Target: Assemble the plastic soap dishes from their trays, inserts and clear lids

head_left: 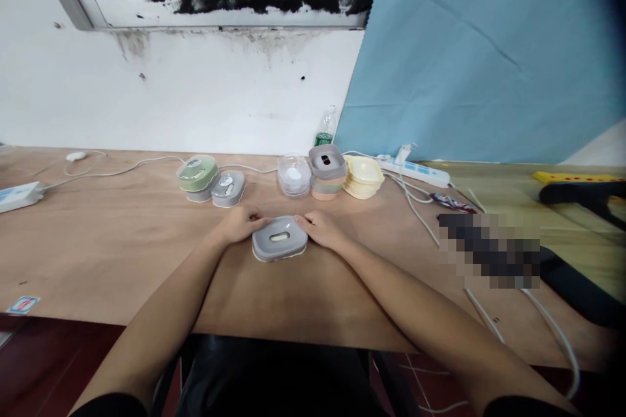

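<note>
Slotted grey box (280, 238): lies flat on the wooden table (98, 254), near its front edge, with the oval slot in its lid facing up.
Left hand (240, 224): fingers curled narrow against the box's left end, holding it.
Right hand (321, 229): the same on the right end; the thumbs are hidden, so I cannot tell how firm the grip is.
Handling: probably light, stiff, smooth plastic. It is likely slippery on top, and the lid may lift off.
Best hold: the two short ends, low, below the lid's rim.
Behind the box, left: a green box (197, 173) touching a pale grey case (228, 187).
Behind the box, right: a clear tub (294, 175), stacked boxes (327, 172) and yellow trays (364, 177), close together.
Farther behind: a bottle (325, 127) at the wall.
Far right of the box: a power strip (415, 171) with white cables.
</note>
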The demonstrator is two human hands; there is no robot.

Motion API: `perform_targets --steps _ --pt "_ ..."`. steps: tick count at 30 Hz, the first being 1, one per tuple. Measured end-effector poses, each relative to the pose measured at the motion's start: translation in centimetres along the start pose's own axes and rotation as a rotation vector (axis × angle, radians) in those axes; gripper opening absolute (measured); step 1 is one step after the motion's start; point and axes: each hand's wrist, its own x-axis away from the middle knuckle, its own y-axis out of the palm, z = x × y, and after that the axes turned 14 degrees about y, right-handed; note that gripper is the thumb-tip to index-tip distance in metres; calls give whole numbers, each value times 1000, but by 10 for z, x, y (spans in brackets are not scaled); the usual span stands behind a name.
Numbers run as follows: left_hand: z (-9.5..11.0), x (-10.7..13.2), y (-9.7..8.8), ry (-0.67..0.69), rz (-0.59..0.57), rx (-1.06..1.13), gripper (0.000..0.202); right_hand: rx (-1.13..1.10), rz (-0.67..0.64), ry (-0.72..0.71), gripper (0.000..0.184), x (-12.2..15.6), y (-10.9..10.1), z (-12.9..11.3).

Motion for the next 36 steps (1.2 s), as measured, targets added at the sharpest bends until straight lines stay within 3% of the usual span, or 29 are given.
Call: perform_targets --steps 8,11,15,19,23,26,31,36 --pt "-10 -1 3 -130 64 -18 47 45 16 -119 49 3 5 2" --pt "-10 0 4 -126 109 -46 45 0 126 -107 45 0 8 2" --pt "-9 2 3 -161 174 -56 49 -171 370 -61 29 -12 9 0" --pt "-4 3 2 -24 128 38 49 -226 506 -65 47 -33 13 -2" --pt "-3 2 8 82 102 -5 44 -148 523 -49 42 -51 18 0" --pt "-9 0 13 10 174 -24 45 -124 528 -58 32 -56 19 5" --pt "-18 1 14 -92 299 -53 47 -206 610 -67 29 -51 21 14" --pt "-8 4 7 11 504 -106 65 -315 544 -209 27 -30 22 17"
